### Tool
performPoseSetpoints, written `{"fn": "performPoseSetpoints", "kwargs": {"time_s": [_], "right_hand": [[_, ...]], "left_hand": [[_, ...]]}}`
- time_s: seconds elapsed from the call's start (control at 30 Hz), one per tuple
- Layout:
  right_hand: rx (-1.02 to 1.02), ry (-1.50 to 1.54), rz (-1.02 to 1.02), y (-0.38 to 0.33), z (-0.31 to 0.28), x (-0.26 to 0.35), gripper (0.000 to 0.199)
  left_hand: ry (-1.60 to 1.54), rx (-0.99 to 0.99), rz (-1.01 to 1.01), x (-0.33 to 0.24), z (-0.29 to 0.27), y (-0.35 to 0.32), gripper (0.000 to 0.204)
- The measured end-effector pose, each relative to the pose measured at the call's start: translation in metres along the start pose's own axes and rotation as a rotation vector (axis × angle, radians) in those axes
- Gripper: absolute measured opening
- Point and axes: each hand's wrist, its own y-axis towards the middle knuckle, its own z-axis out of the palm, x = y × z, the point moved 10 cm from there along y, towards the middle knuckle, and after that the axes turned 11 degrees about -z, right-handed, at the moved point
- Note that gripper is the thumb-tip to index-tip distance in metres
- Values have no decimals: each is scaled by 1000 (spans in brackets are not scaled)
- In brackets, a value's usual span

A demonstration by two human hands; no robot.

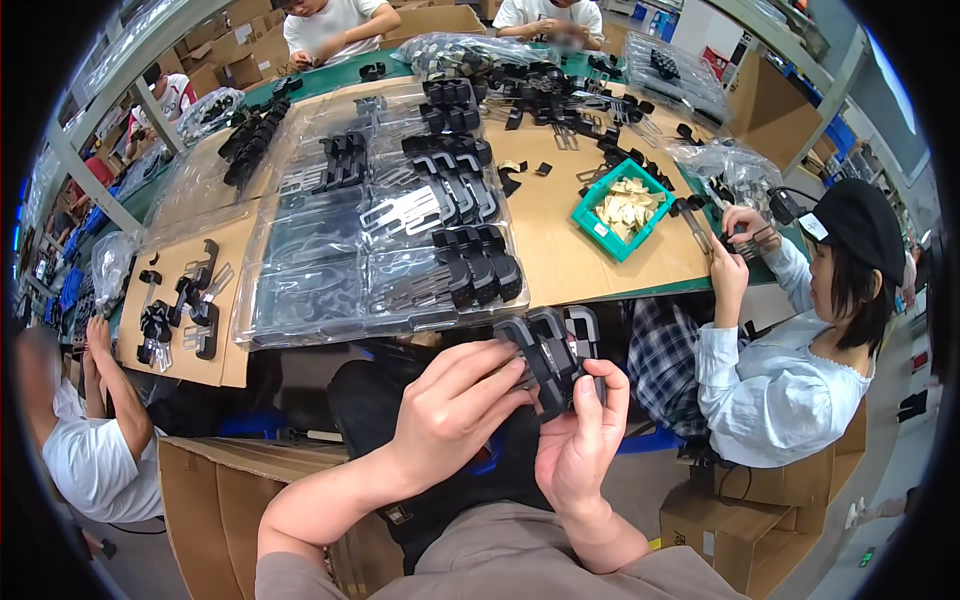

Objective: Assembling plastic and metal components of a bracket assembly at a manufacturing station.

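Observation:
A small bunch of black hook-shaped plastic parts (547, 350) is held up in front of me, just off the table's near edge. My right hand (583, 440) grips the bunch from the right, thumb across its lower side. From the left, my left hand (450, 400) closes its fingers at the side of the same bunch; its fingertips are partly hidden. Beyond my hands lies a clear plastic tray (300, 331) with compartments. Similar black parts with flat metal prongs (470, 268) lie in rows in its right and upper compartments.
A green bin (618, 252) of small gold-coloured pieces stands on the cardboard-covered table (555, 275). Loose black parts (190, 310) lie left of the tray, more at the far side. A co-worker (790, 370) sits close on the right, another (95, 440) left. Cardboard boxes (235, 500) flank me.

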Motion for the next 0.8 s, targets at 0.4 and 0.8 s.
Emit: {"fn": "performPoseSetpoints", "kwargs": {"time_s": [0.4, 0.8], "right_hand": [[79, -97, -61, -3, -7, 4, 28], [119, -92, -29, 4, 5, 6, 54]], "left_hand": [[-81, 64, -21, 16, 7, 3, 35], [-315, 139, -177, 32, 5, 5, 32]]}}
